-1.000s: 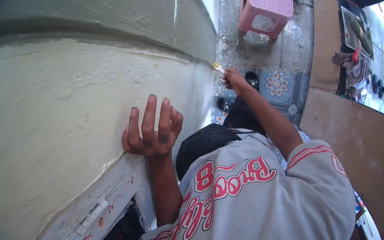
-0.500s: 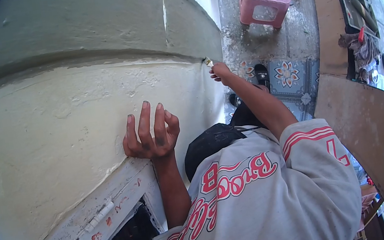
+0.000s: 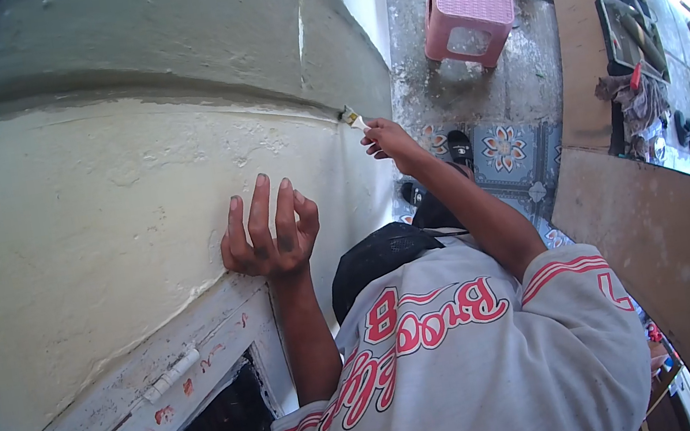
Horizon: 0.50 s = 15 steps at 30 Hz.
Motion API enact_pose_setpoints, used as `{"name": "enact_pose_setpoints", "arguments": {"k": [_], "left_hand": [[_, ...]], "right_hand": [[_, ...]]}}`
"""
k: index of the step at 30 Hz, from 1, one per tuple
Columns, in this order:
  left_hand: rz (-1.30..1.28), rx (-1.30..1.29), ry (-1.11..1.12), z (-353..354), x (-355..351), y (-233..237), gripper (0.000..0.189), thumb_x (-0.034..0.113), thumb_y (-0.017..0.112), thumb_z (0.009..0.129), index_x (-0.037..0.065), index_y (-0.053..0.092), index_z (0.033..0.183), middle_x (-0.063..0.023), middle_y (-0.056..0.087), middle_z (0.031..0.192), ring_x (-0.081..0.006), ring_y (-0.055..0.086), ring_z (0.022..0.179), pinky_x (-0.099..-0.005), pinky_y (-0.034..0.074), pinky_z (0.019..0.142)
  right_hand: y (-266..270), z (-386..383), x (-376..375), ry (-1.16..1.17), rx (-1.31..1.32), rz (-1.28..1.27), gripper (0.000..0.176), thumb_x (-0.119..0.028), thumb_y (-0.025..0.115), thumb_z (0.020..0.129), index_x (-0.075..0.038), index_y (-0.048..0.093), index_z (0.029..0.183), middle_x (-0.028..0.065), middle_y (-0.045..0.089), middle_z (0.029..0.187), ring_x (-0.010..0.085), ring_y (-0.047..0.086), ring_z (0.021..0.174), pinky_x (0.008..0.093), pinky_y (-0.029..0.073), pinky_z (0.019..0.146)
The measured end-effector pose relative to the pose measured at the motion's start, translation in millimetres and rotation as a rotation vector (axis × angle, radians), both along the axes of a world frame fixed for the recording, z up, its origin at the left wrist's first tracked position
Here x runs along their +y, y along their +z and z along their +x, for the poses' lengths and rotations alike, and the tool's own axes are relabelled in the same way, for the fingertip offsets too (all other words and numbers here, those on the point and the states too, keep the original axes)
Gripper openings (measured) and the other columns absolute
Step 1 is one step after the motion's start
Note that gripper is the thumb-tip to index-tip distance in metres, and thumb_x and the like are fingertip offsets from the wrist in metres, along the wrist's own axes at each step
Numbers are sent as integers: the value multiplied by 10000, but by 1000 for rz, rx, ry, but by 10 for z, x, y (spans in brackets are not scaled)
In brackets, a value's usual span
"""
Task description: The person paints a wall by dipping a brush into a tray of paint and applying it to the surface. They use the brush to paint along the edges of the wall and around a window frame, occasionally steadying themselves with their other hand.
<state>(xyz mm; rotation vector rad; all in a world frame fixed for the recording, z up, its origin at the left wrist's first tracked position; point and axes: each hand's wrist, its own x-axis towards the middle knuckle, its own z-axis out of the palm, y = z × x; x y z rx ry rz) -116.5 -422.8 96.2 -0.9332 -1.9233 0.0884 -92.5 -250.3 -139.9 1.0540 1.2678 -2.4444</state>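
Note:
My right hand [image 3: 385,138] is closed around the pale handle of a small paintbrush [image 3: 352,116]. The bristles touch the wall at the edge where the grey-green upper band [image 3: 157,29] meets the cream section [image 3: 75,202]. My left hand [image 3: 269,231] holds nothing; its fingers are apart and slightly bent, resting against the cream wall just above the white wooden frame [image 3: 164,376]. Dark smudges mark its fingers.
A pink plastic stool [image 3: 470,5] stands on the stained concrete floor. Patterned tiles [image 3: 509,146] lie under my black sandals [image 3: 460,147]. Brown panels [image 3: 650,223] line the right side, with a grey cloth [image 3: 640,102] hanging there.
My right hand and the brush have shifted left along the painted edge, showing more of the white handle. My left hand stays at the same place on the wall. The view has tilted slightly.

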Motion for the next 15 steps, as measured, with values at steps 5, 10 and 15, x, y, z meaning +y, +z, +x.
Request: {"name": "enact_pose_setpoints", "arguments": {"k": [5, 10, 15], "left_hand": [[34, 0, -5, 3, -5, 4, 60, 261, 639, 863, 285, 690, 885, 90, 699, 1074, -206, 599, 1071, -360, 390, 910], [67, -10, -6, 0, -32, -10, 79, 273, 647, 852, 298, 684, 918, 102, 695, 1085, -190, 586, 1083, -360, 382, 907], [83, 0, -21, -2, -44, -1, 108, 294, 650, 847, 308, 675, 951, 115, 692, 1096, -175, 576, 1095, -358, 376, 900]], "right_hand": [[548, 140, 81, 5, 105, 12, 280, -195, 532, 962, -54, 556, 1202, 33, 633, 918, 126, 590, 756, 289, 471, 696], [1018, 343, 235, 2, 248, -34, 287, -193, 522, 972, -46, 567, 1215, 22, 623, 912, 112, 578, 772, 272, 464, 699], [809, 496, 362, -90, 182, -6, 279, -181, 494, 978, -43, 571, 1208, 14, 626, 886, 110, 588, 741, 271, 464, 685]]}}
